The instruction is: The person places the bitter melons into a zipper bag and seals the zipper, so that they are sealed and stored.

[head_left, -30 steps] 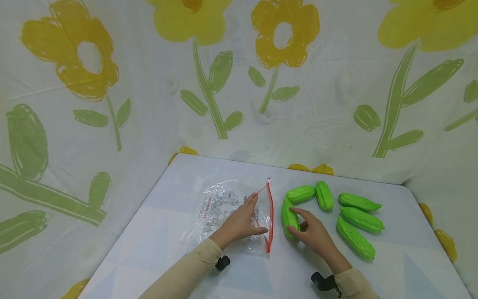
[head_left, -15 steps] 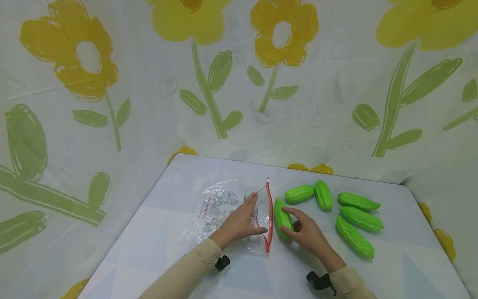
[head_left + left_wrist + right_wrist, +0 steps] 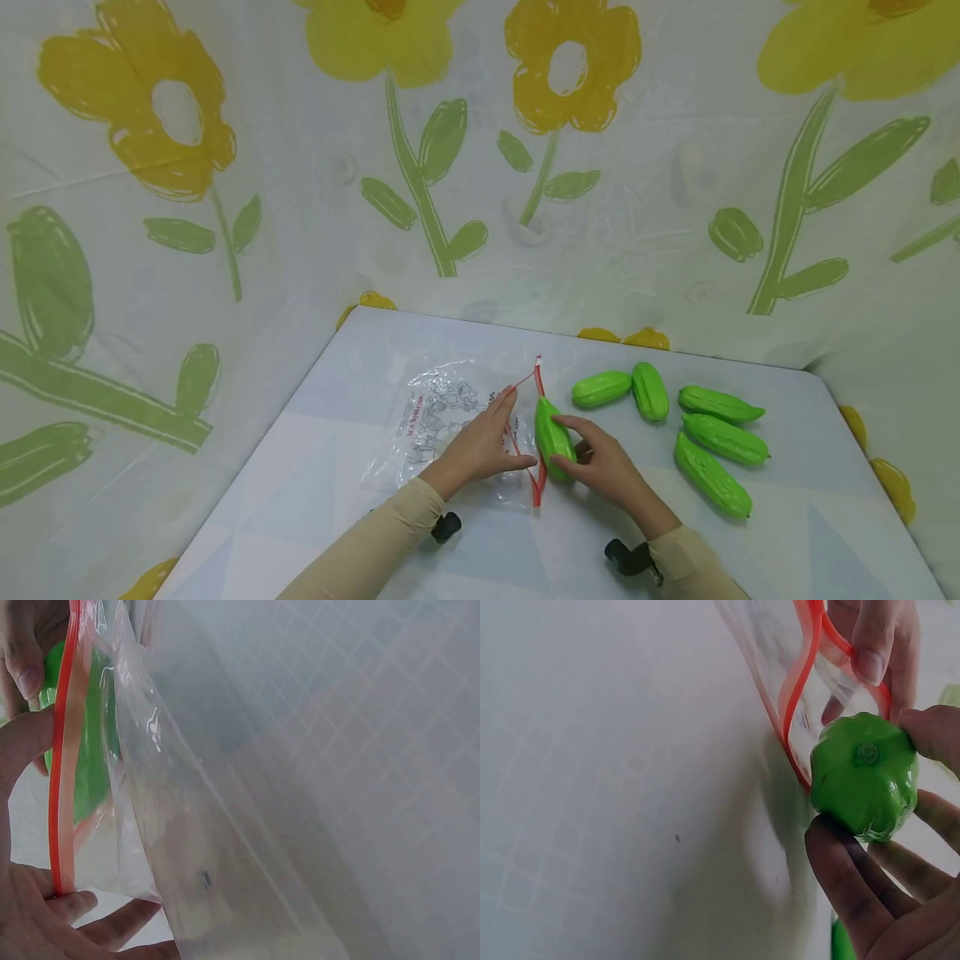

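A clear zip bag [image 3: 427,425] with red zip edges lies flat on the table, printed with line drawings. My left hand [image 3: 480,442] is at its mouth, thumb and fingers spread and fairly straight against the upper lip, holding it apart from the lower one. With curled fingers and thumb, my right hand [image 3: 596,458] grips a ridged, glossy green gourd [image 3: 553,440] right at the mouth. The gourd's stem end [image 3: 866,754] faces the right wrist camera. In the left wrist view part of the gourd [image 3: 90,750] shows green beyond the red zip edge [image 3: 64,765].
Several more green gourds lie right of the bag: a pair [image 3: 602,389] toward the back and three [image 3: 723,447] further right. The pale table [image 3: 757,550] ends at a flower-printed curtain [image 3: 637,242]. A black wrist camera [image 3: 628,558] hangs by the right sleeve.
My right hand has moved left with the gourd, from beside the other gourds to the bag's red zip edge. The left hand and the other gourds have stayed in place.
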`<state>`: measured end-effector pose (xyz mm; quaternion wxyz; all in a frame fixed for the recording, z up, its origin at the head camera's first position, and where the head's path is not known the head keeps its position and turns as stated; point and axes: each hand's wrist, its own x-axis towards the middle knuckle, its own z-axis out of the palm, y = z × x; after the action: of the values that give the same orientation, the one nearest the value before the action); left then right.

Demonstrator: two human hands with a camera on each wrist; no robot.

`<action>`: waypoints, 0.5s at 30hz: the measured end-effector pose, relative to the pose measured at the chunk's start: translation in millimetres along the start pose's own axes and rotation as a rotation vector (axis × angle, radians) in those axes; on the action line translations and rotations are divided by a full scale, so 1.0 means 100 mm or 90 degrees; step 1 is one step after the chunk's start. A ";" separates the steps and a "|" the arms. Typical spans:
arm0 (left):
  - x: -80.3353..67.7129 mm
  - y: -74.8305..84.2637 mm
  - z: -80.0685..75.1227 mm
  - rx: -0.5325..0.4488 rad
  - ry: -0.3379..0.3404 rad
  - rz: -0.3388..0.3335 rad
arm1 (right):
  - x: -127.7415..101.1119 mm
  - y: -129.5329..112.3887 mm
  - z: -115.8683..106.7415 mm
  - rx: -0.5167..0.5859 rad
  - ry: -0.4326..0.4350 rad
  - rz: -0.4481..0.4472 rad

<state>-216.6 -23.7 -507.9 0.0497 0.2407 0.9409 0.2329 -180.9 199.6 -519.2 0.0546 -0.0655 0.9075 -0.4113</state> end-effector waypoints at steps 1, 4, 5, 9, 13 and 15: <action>0.00 0.00 0.00 0.001 0.000 0.000 | 0.01 -0.01 0.01 0.000 0.001 -0.003; 0.01 0.00 0.01 -0.001 0.000 -0.001 | 0.03 -0.03 0.02 0.005 0.003 -0.008; 0.01 0.00 0.01 -0.001 0.000 -0.001 | 0.04 -0.03 0.03 0.007 0.002 -0.008; 0.00 -0.01 0.00 -0.003 -0.001 0.002 | 0.08 -0.03 0.07 0.011 -0.005 -0.008; 0.00 -0.01 0.00 -0.003 -0.003 0.004 | 0.13 -0.03 0.11 0.008 -0.009 -0.011; 0.00 -0.01 0.00 -0.006 -0.003 0.005 | 0.15 -0.03 0.13 0.006 -0.010 -0.015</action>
<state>-217.0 -24.6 -508.9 0.0525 0.2446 0.9387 0.2372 -193.9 185.4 -526.4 0.0571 -0.0790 0.9044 -0.4154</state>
